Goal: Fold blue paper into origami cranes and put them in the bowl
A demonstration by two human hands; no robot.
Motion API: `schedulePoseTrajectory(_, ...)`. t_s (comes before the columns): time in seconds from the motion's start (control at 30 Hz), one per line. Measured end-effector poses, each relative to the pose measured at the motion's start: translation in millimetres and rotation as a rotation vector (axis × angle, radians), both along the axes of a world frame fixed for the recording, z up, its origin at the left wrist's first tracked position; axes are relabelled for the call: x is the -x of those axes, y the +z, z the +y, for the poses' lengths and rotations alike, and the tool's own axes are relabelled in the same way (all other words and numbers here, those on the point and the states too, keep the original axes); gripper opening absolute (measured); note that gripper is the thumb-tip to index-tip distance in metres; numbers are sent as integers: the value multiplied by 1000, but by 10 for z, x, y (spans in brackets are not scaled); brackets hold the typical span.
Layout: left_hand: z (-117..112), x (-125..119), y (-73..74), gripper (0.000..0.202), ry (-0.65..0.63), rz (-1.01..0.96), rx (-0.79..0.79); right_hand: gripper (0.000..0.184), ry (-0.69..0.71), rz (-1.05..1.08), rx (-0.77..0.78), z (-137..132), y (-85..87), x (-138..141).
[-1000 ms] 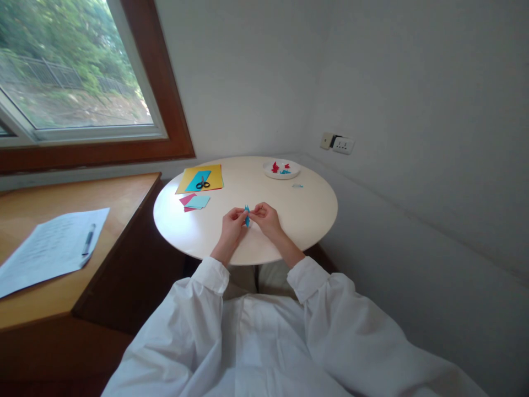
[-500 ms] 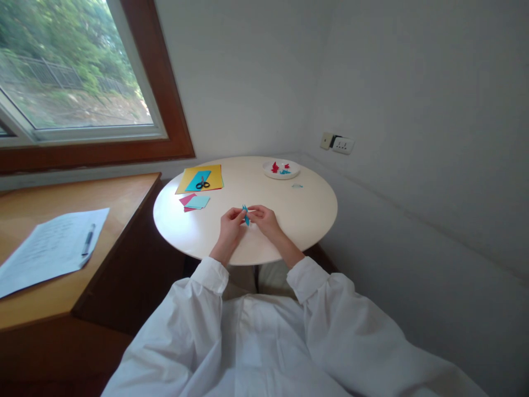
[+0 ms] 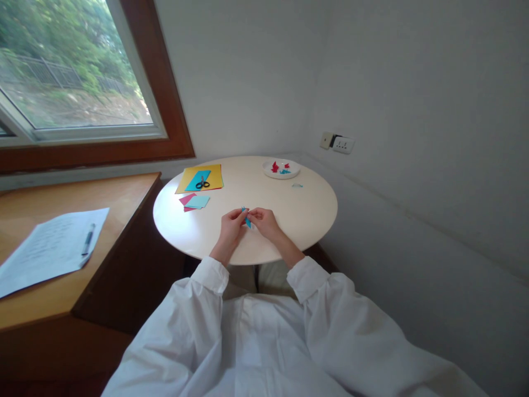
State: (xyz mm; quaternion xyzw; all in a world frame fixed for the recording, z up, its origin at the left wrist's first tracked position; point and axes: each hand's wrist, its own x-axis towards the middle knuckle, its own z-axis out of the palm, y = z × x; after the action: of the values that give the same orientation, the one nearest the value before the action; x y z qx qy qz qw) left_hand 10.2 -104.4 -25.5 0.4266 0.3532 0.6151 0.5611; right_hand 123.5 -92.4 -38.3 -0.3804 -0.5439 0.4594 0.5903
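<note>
Over the near part of a round white table [image 3: 297,215], my left hand [image 3: 231,226] and my right hand [image 3: 265,221] pinch a small folded blue paper piece [image 3: 247,218] between their fingertips. Both hands are closed on it, left from the left side, right from the right. The piece is narrow and pointed, mostly hidden by my fingers. Both arms wear white sleeves.
Black scissors [image 3: 202,184] lie on blue and yellow sheets [image 3: 190,177] at the table's far left, with pink and light-blue squares [image 3: 195,202] nearer. A white plate [image 3: 281,169] with red and blue folded pieces stands at the back. A wooden desk [image 3: 49,275] with papers [image 3: 45,248] and a pen [image 3: 87,240] is at my left.
The blue piece has tilted and shifted slightly left between my fingertips. My hands stay almost where they were.
</note>
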Motion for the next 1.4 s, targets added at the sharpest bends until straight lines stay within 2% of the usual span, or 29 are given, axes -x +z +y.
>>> schedulePoseTrajectory(0.37,39,43,-26,27,48,-20,8,26,33,-13,23,3,-21,22)
schedulePoseTrajectory(1.07,35,42,-23,27,-12,-53,28,18,96,-34,48,-25,-30,25)
schedulePoseTrajectory(1.4,38,21,-34,28,1,-44,25,21,114,-37,33,17,-75,22)
